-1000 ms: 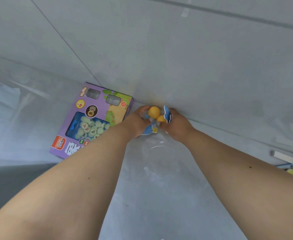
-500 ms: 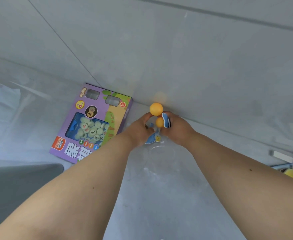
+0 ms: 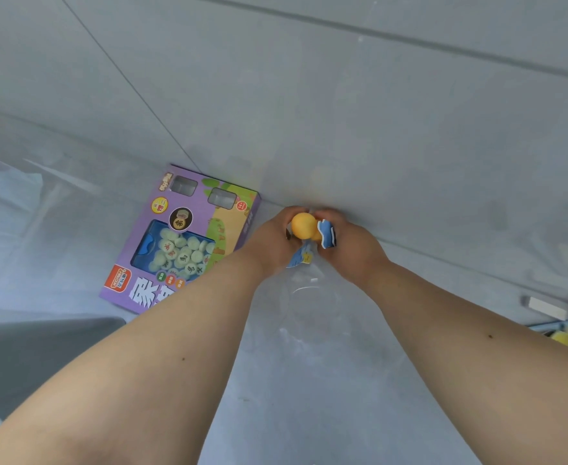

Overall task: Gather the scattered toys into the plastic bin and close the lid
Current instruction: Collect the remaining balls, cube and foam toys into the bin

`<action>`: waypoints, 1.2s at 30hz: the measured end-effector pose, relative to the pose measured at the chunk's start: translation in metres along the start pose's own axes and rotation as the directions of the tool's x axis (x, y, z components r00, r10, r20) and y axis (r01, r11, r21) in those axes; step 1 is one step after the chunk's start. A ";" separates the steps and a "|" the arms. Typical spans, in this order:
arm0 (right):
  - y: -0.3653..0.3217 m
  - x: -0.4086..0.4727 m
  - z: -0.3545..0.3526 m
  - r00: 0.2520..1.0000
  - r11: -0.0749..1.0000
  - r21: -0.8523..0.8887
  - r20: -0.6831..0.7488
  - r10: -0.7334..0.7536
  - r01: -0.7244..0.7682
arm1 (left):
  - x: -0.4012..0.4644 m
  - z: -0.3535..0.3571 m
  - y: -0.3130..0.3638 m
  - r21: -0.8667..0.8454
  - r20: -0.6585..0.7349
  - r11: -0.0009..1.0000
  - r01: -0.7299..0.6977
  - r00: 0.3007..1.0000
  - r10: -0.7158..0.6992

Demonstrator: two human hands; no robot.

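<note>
Both hands meet at the far edge of the floor, where it runs into the wall, and between them they cup a small cluster of toys. The left hand (image 3: 269, 243) curls its fingers (image 3: 294, 213) round the near-left side of an orange ball (image 3: 304, 224), and the right hand (image 3: 349, 246) closes its fingers (image 3: 323, 214) on the other side, pinching a blue foam piece (image 3: 328, 233) upright against the ball. A second orange ball (image 3: 316, 237) peeps out just under the first, and a second blue piece (image 3: 300, 257) hangs down below the left fingers. Both hands are equally near the cluster, so neither leads. The one toy not yet in hand is the purple game box (image 3: 188, 236), lying flat just left of the left fingers, its long axis running from the wall back toward the person; the left hand is plainly the nearer one for it. Count: two balls, two blue pieces, one box. At the right edge lie a few small items (image 3: 559, 322), too blurred to name or count. No plastic bin is clearly visible in this view.
</note>
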State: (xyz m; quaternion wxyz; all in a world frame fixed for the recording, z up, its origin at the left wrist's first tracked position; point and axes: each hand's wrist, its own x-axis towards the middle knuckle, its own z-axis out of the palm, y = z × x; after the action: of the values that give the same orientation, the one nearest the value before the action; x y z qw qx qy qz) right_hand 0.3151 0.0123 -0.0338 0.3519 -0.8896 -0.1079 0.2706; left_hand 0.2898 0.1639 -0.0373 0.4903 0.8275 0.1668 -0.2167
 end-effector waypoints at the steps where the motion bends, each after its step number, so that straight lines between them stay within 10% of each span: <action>1: -0.001 -0.002 -0.002 1.000 1.000 0.002 -0.001 -0.009 0.009 | -0.002 0.000 0.001 0.004 0.004 1.000 -0.004 1.000 0.004; 16: -0.044 -0.062 -0.043 0.997 0.985 0.159 0.035 -0.069 0.063 | -0.088 -0.025 0.040 -0.146 0.047 0.989 0.036 0.998 -0.030; 27: -0.211 -0.178 -0.091 0.977 0.960 0.206 0.064 -0.205 0.188 | -0.258 -0.128 0.099 -0.295 -0.024 0.952 -0.080 0.997 0.076; 36: -0.334 -0.235 0.001 0.909 0.919 0.298 0.249 -0.336 0.258 | -0.398 -0.220 0.035 -0.373 -0.140 0.928 0.006 0.988 -0.063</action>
State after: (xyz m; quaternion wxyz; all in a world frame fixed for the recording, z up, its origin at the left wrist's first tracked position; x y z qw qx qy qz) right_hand 0.1189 0.1659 0.2896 0.4820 -0.7584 -0.2580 0.3548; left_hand 0.0110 0.3164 0.2901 0.6202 0.7306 0.2555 -0.1275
